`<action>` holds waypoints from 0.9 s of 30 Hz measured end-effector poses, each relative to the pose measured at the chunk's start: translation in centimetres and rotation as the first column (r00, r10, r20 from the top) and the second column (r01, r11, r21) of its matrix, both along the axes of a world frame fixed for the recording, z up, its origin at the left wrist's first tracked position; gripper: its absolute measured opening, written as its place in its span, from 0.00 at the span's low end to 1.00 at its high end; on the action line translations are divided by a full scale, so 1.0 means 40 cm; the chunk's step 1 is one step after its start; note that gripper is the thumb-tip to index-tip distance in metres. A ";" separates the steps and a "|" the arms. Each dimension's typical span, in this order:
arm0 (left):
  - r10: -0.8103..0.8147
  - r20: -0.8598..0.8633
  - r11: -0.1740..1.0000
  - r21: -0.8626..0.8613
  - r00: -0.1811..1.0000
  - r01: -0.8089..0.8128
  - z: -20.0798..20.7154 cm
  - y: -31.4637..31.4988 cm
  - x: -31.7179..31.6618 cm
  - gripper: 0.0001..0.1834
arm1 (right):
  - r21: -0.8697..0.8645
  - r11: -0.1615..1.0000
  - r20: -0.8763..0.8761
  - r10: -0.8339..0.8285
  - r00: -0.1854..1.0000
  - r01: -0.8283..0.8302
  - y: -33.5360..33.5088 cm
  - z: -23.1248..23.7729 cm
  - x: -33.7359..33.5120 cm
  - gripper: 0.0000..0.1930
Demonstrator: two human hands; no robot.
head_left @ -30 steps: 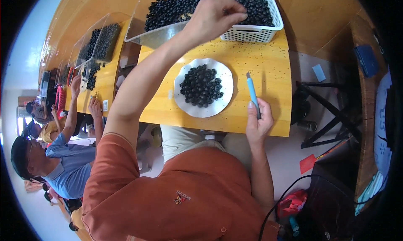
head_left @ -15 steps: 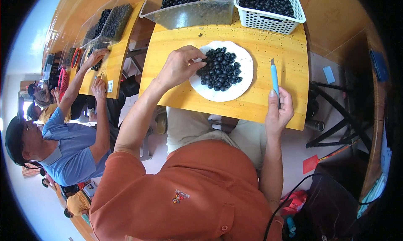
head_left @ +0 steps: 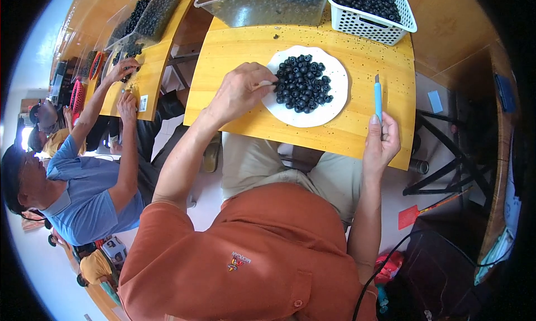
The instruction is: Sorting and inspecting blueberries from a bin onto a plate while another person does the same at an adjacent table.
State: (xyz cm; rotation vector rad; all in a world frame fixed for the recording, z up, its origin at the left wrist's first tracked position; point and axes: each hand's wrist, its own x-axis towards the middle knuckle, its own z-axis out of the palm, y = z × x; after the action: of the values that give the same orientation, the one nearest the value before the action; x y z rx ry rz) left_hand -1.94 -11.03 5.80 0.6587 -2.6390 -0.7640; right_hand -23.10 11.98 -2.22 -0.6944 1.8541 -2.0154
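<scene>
A white plate [head_left: 338,97] with a wavy rim lies on the yellow wooden table. Heaped on it are many small, round black pieces [head_left: 303,85], several showing a hole. My left hand [head_left: 244,89] is at the plate's left edge, thumb and fingertips pinched together around one dark piece, mostly hidden by the fingers. To the right of the plate, my right hand [head_left: 383,139] grips a small light-blue-handled knife [head_left: 378,99] low on its handle. Its short blade points up and away from me, apart from the plate.
At the table's far edge stand a clear plastic bin [head_left: 262,11] and a white perforated basket [head_left: 368,29], both filled with black pieces. Dark crumbs dot the tabletop [head_left: 234,47]. A person in a blue shirt [head_left: 92,195] works at another table on the left.
The whole view has shifted slightly, with plate and knife now appearing further right. My left hand stays pinched at the plate's left edge; my right hand keeps the knife upright.
</scene>
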 end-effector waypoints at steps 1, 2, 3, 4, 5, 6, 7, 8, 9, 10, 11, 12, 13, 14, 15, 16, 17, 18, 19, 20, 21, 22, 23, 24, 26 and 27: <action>0.001 -0.003 1.000 0.002 1.000 -0.001 -0.006 0.009 0.008 0.11 | 0.002 1.000 -0.003 0.001 1.000 -0.001 -0.001 0.001 0.001 0.12; -0.059 -0.035 0.997 -0.048 0.998 0.057 -0.017 0.017 0.017 0.11 | 0.005 1.000 -0.006 -0.006 1.000 0.006 -0.002 0.003 0.001 0.12; -0.118 -0.064 0.989 -0.100 0.991 0.112 -0.023 0.027 0.026 0.11 | 0.009 1.000 -0.009 -0.012 1.000 0.012 -0.003 0.004 0.002 0.12; -0.132 -0.068 0.987 -0.103 0.989 0.124 -0.024 0.040 0.031 0.12 | 0.010 1.000 -0.010 -0.011 1.000 0.011 -0.003 0.003 0.002 0.12; -0.131 -0.070 0.987 -0.102 0.989 0.123 -0.028 0.052 0.034 0.12 | 0.014 1.000 -0.015 -0.011 1.000 0.011 -0.003 0.000 0.001 0.12; -0.104 -0.062 0.991 -0.094 0.993 0.098 -0.034 0.063 0.037 0.12 | 0.019 1.000 -0.020 -0.010 1.000 0.010 -0.002 -0.002 0.001 0.12; -0.078 -0.053 0.994 -0.087 0.996 0.073 -0.040 0.070 0.038 0.13 | 0.020 1.000 -0.021 -0.009 1.000 0.009 -0.002 -0.002 0.001 0.12; -0.076 -0.054 0.994 -0.086 0.996 0.072 -0.044 0.074 0.039 0.13 | 0.018 1.000 -0.024 -0.007 1.000 0.007 -0.003 0.000 0.001 0.12; -0.047 -0.044 0.995 -0.086 0.998 0.043 -0.048 0.075 0.039 0.14 | 0.016 1.000 -0.027 -0.006 1.000 0.006 -0.003 0.000 0.001 0.12; -0.017 -0.033 0.996 -0.087 0.999 0.014 -0.051 0.077 0.037 0.14 | 0.017 1.000 -0.029 -0.005 1.000 0.006 -0.003 0.000 0.000 0.12; -0.017 -0.034 0.996 -0.086 0.999 0.014 -0.050 0.080 0.035 0.14 | 0.030 1.000 -0.030 -0.004 1.000 0.005 -0.002 0.000 0.000 0.12; 0.039 0.007 0.997 -0.069 0.999 -0.038 -0.046 0.084 0.029 0.15 | 0.043 0.999 -0.032 -0.004 0.999 0.005 -0.001 0.000 -0.002 0.12; 0.094 0.050 0.994 -0.053 0.994 -0.091 -0.043 0.088 0.024 0.15 | 0.043 0.999 -0.034 -0.005 0.999 0.006 -0.001 -0.003 -0.003 0.12; 0.093 0.048 0.994 -0.053 0.995 -0.090 -0.041 0.090 0.018 0.15 | 0.032 0.999 -0.023 -0.006 1.000 0.007 -0.001 -0.006 -0.004 0.12; 0.125 0.075 0.991 -0.057 0.989 -0.121 -0.038 0.092 0.012 0.15 | 0.021 1.000 -0.011 -0.006 1.000 0.007 -0.002 -0.008 -0.004 0.13; 0.157 0.101 0.987 -0.062 0.982 -0.152 -0.036 0.094 0.007 0.15 | 0.021 1.000 -0.012 -0.007 1.000 0.007 -0.002 -0.007 -0.004 0.13; 0.157 0.100 0.987 -0.062 0.983 -0.151 -0.033 0.097 0.002 0.15 | 0.027 1.000 -0.016 -0.003 1.000 0.004 -0.001 -0.004 -0.004 0.13; 0.186 0.119 0.982 -0.050 0.975 -0.181 -0.031 0.101 -0.003 0.14 | 0.033 0.999 -0.018 0.001 1.000 0.000 0.000 -0.002 -0.004 0.13; 0.214 0.137 0.977 -0.039 0.967 -0.211 -0.029 0.104 -0.007 0.13 | 0.032 0.999 -0.018 0.000 1.000 0.001 0.000 -0.001 -0.003 0.13; 0.213 0.137 0.977 -0.040 0.967 -0.210 -0.028 0.107 -0.010 0.13 | 0.034 0.999 -0.011 -0.004 1.000 0.004 -0.001 0.000 -0.002 0.13; 0.225 0.149 0.974 -0.045 0.963 -0.221 -0.027 0.109 -0.012 0.13 | 0.035 0.999 -0.006 -0.006 1.000 0.007 -0.001 0.001 -0.001 0.13; 0.237 0.160 0.972 -0.050 0.958 -0.232 -0.027 0.111 -0.014 0.12 | 0.035 0.999 -0.006 -0.007 1.000 0.008 0.000 0.002 -0.001 0.13; 0.236 0.159 0.972 -0.050 0.959 -0.231 -0.030 0.113 -0.016 0.12 | 0.041 0.999 -0.007 -0.004 1.000 0.004 0.001 0.002 -0.001 0.13; 0.229 0.152 0.973 -0.057 0.961 -0.223 -0.033 0.115 -0.017 0.12 | 0.046 0.999 -0.007 -0.001 1.000 0.001 0.001 0.002 -0.001 0.12; 0.222 0.144 0.974 -0.064 0.964 -0.215 -0.039 0.116 -0.019 0.11 | 0.032 0.999 -0.004 -0.003 1.000 0.003 -0.001 0.004 0.000 0.12; 0.220 0.135 0.975 -0.068 0.966 -0.212 -0.041 0.116 -0.019 0.11 | 0.019 1.000 -0.002 -0.005 1.000 0.005 -0.002 0.004 0.001 0.12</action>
State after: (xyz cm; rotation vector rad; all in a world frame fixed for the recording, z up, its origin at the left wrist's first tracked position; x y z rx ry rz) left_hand -2.71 -6.38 4.15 1.0005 -2.6434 -0.6020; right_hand -23.06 11.91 -2.04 -0.6878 1.8748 -1.9983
